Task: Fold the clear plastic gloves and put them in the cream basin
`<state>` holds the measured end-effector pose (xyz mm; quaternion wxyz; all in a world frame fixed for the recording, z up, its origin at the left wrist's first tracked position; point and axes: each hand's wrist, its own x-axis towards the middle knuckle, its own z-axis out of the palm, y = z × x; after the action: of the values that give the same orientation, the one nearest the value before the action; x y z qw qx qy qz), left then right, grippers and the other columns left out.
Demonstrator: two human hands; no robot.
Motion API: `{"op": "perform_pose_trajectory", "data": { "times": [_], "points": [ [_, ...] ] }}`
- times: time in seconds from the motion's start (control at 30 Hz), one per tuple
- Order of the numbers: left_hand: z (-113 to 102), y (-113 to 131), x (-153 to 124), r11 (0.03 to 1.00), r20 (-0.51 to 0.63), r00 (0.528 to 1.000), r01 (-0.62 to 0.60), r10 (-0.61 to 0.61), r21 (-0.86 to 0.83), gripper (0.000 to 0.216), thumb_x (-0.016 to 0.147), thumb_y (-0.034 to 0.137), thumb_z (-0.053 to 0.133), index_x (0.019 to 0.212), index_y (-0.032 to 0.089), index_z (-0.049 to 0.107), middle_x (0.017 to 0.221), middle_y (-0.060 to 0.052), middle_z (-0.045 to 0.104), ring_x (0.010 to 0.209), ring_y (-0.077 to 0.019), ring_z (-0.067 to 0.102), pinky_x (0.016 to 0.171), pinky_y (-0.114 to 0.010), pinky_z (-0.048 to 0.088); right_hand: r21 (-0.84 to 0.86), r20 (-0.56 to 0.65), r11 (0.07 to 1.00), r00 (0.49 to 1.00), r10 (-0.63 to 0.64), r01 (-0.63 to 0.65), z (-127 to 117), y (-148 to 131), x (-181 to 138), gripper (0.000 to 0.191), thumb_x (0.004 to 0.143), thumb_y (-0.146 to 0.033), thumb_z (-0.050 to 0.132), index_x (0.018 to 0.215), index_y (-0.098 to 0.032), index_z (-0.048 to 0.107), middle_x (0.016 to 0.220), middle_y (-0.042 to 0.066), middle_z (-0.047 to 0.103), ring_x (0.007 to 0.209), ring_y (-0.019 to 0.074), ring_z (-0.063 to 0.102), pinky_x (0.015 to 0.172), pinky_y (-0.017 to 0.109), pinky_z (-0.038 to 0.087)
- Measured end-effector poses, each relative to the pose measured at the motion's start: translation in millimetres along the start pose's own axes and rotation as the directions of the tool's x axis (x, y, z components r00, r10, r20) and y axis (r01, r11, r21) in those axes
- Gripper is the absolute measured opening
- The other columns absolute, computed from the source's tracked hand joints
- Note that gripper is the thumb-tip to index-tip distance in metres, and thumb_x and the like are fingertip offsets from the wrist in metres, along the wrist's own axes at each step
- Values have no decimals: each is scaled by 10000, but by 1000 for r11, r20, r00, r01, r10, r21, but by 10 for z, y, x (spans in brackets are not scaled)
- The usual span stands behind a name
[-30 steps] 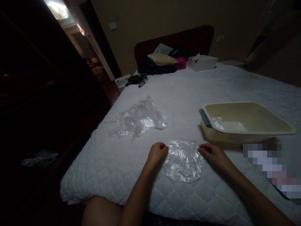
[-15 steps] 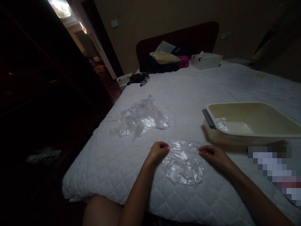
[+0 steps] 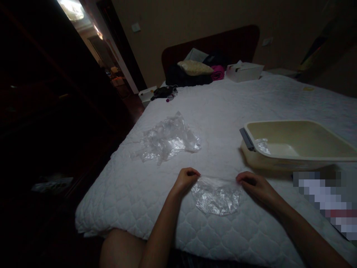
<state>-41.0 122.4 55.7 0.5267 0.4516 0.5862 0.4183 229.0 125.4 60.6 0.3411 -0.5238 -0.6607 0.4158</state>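
Note:
A clear round plastic cover (image 3: 216, 196) lies folded into a half circle on the white quilted bed (image 3: 223, 111) in front of me. My left hand (image 3: 185, 180) pinches its left corner with curled fingers. My right hand (image 3: 255, 185) pinches its right corner the same way. The straight folded edge runs between my two hands.
A pile of crumpled clear plastic (image 3: 167, 138) lies to the left on the bed. A cream plastic basin (image 3: 295, 147) with a bit of plastic inside stands at the right. Clothes, a pillow (image 3: 195, 67) and a white box (image 3: 244, 71) sit by the headboard. The bed's left edge drops into dark floor.
The plastic cover lay flat as a full round; its far half is now folded over toward me, leaving a half circle. Both hands stay at its corners.

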Motion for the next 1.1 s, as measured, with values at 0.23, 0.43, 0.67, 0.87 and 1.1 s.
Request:
{"op": "perform_pose_trajectory", "data": {
  "times": [0.23, 0.43, 0.67, 0.87, 1.1],
  "points": [
    [-92, 28, -55, 996, 96, 994, -50, 43, 68, 132, 604, 166, 590, 709, 123, 657, 617, -8, 582, 562, -99, 494, 516, -200, 343, -44, -24, 999, 999, -32, 31, 5, 82, -16, 169, 670, -243, 503, 755, -218, 648, 829, 51, 664, 842, 227, 602, 816, 352, 448],
    [-225, 68, -61, 988, 99, 992, -95, 83, 123, 210, 681, 226, 577, 868, 154, 637, 761, -31, 606, 665, -119, 543, 572, -208, 392, -78, -99, 995, 993, 58, -66, -6, 96, 1, 259, 758, -391, 520, 889, -187, 614, 846, 58, 667, 797, 217, 614, 720, 317, 467],
    [-301, 61, -106, 929, 108, 994, -58, 20, 366, 328, 670, 458, 645, 678, 131, 627, 641, -28, 580, 594, -136, 511, 524, -229, 342, -216, 33, 962, 984, 177, -166, 4, 12, -99, 328, 718, -519, 564, 761, -196, 598, 600, 5, 586, 559, 161, 538, 479, 252, 387],
    [-252, -1, -96, 929, 194, 977, 13, -90, 369, 332, 579, 410, 724, 725, 127, 629, 609, 8, 560, 535, -105, 476, 494, -214, 322, -96, 88, 975, 974, 208, -199, 46, 68, -108, 327, 612, -448, 665, 801, -200, 567, 627, -8, 590, 563, 153, 546, 490, 248, 401],
    [-230, -3, -170, 972, 201, 969, 98, -142, 213, 404, 542, 416, 744, 774, 128, 578, 570, 45, 496, 449, -59, 411, 438, -196, 289, 130, 167, 926, 929, 331, -353, 86, 29, -86, 392, 553, -407, 676, 839, -217, 486, 627, -38, 545, 489, 116, 513, 444, 230, 384]
  ]
}}
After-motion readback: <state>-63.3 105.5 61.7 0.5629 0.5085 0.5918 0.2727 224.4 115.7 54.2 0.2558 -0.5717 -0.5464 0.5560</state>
